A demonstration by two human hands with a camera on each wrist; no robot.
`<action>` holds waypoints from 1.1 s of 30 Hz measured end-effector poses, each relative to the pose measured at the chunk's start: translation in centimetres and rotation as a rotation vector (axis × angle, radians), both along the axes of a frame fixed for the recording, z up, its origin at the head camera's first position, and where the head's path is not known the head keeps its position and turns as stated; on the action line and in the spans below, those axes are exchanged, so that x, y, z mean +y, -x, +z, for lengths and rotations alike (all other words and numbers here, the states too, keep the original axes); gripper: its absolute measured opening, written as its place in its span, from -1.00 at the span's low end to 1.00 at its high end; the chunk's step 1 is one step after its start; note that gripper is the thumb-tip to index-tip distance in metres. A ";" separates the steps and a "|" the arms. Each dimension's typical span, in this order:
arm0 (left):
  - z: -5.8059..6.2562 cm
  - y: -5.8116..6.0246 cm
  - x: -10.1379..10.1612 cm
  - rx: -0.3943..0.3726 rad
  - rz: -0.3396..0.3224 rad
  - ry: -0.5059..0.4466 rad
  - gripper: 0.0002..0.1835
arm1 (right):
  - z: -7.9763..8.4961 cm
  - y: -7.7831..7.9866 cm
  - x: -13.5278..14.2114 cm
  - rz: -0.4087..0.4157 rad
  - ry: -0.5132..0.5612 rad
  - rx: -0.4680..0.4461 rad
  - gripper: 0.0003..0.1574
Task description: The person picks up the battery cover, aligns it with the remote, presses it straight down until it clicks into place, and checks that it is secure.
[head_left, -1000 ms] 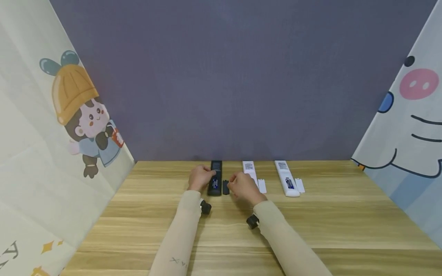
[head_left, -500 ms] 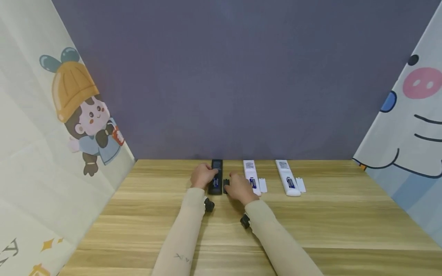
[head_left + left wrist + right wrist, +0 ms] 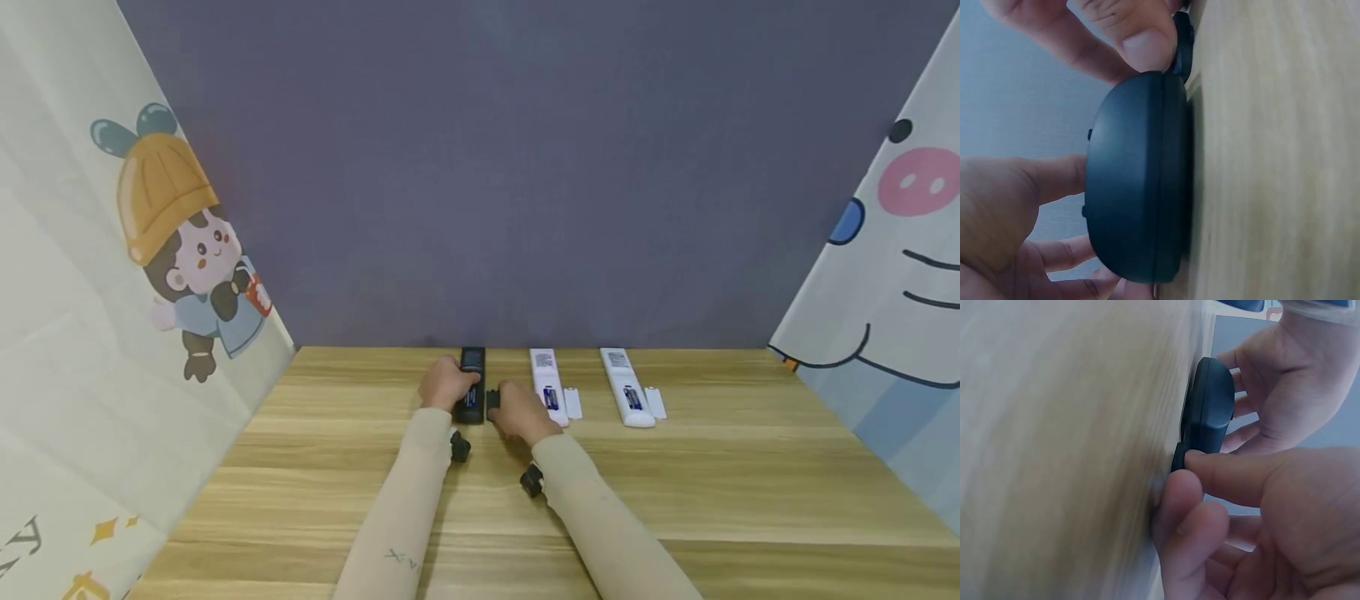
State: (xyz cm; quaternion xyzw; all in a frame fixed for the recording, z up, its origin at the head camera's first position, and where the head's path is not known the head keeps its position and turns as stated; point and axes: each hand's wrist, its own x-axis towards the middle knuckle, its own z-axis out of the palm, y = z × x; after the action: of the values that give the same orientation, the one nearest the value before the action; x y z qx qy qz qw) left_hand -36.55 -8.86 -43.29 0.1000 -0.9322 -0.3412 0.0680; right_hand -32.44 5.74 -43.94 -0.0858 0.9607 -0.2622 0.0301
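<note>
A black remote control (image 3: 470,410) lies back side up near the table's far edge, its battery bay uncovered with batteries inside. My left hand (image 3: 444,383) grips it from the left side, thumb on top. In the left wrist view the rounded end of the remote (image 3: 1125,175) faces the camera, the fingers along its far side. Just right of it, my right hand (image 3: 523,412) pinches the small black battery cover (image 3: 492,402) between thumb and fingers. The right wrist view shows the cover (image 3: 1178,456) at the thumb tip, close beside the remote; its far part is hidden.
Right of the hands lie a white-pink remote (image 3: 543,367) and a white remote (image 3: 617,375), both with batteries showing. Beside each lies its white cover, one (image 3: 573,403) nearer and one (image 3: 656,402) farther right. A grey wall (image 3: 480,183) borders the wooden table (image 3: 300,467) behind.
My right hand has moved left onto the black battery cover and now pinches it, uncovering the middle remote's batteries. The left hand stays on the black remote.
</note>
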 end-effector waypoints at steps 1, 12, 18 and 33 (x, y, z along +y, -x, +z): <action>0.0 0.0 0.0 -0.001 0.001 0.000 -0.68 | 0.0 0.1 0.0 0.002 0.003 -0.003 -0.44; -0.3 0.3 0.3 0.006 0.021 -0.019 -0.69 | -0.4 0.5 0.2 0.039 -0.011 0.002 -0.34; -0.4 0.3 0.4 0.028 0.036 -0.026 -0.69 | -0.5 0.5 0.2 0.039 0.035 -0.009 -0.40; -0.7 0.4 0.4 0.024 0.049 -0.082 -0.59 | 0.1 0.2 0.0 -0.025 -0.006 0.094 -0.44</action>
State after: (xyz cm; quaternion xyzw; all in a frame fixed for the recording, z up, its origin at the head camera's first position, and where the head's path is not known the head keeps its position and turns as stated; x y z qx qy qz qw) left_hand -36.91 -8.49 -43.98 0.1213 -0.9139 -0.3783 0.0834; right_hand -32.60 5.75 -43.87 -0.0860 0.9628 -0.2554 -0.0183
